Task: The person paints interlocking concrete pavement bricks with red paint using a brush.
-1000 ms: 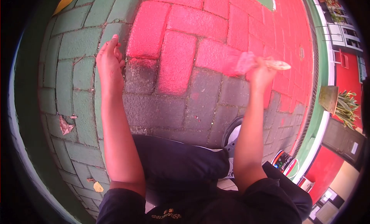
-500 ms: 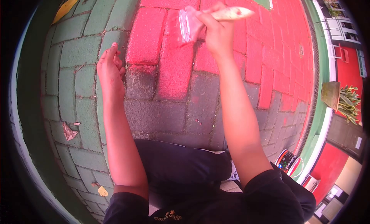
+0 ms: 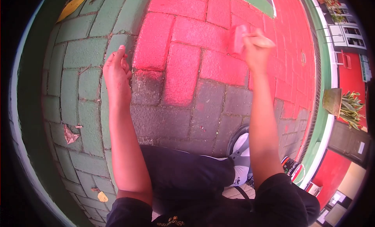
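Note:
In my right hand (image 3: 258,55) is a wide paintbrush (image 3: 237,39), its handle pointing right and its reddish bristle end lying over the wet-looking red paving bricks (image 3: 222,66). The brush and fingers are slightly blurred. Below the red area lie unpainted dark grey bricks (image 3: 211,98), and one brick beside my left hand has red on its upper edge only. My left hand (image 3: 118,70) hovers near the border of the green bricks (image 3: 88,51), its fingers curled in loosely and no object showing in it.
A paint can (image 3: 291,168) with a dark label stands by my right elbow. My shoe (image 3: 240,156) rests on the grey bricks. A yellow leaf (image 3: 72,8) and dry leaves (image 3: 70,135) lie on the green paving. At the right are a drain grate, a potted plant (image 3: 343,105) and a red wall.
My right hand has swept the brush to the right and slightly down across the red bricks. My left hand stays curled, shifting little. The shoe shows more, and the view has shifted slightly.

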`<state>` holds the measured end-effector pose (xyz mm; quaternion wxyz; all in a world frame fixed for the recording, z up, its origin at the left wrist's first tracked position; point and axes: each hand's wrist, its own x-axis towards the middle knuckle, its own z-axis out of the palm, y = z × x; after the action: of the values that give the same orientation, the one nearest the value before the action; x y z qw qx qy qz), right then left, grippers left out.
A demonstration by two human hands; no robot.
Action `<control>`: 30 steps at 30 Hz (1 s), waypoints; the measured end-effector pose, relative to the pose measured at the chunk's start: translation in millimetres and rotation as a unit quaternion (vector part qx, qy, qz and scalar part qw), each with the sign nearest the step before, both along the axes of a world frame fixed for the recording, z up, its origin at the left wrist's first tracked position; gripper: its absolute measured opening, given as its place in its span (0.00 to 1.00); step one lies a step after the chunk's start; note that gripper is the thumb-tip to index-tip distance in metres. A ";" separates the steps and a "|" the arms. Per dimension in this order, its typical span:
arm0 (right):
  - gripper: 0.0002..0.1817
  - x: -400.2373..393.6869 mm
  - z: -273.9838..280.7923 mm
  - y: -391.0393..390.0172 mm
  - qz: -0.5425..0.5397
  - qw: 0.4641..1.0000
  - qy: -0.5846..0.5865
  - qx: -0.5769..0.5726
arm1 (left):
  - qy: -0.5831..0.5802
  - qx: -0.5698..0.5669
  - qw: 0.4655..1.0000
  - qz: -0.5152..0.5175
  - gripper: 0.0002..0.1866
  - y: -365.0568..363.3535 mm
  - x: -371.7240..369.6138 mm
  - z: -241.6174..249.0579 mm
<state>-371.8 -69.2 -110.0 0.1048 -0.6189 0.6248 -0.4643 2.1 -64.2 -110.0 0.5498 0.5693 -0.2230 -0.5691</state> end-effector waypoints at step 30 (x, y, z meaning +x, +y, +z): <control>0.15 97.4 -15.2 59.0 -0.028 0.997 -0.071 0.031 | 0.029 0.014 0.999 -0.001 0.11 -1.8 1.7 -8.1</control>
<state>-274.4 -10.2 -125.2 0.1548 -0.5629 0.6468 -0.4907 3.8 -66.0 -118.2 0.5473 0.5601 -0.1992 -0.5891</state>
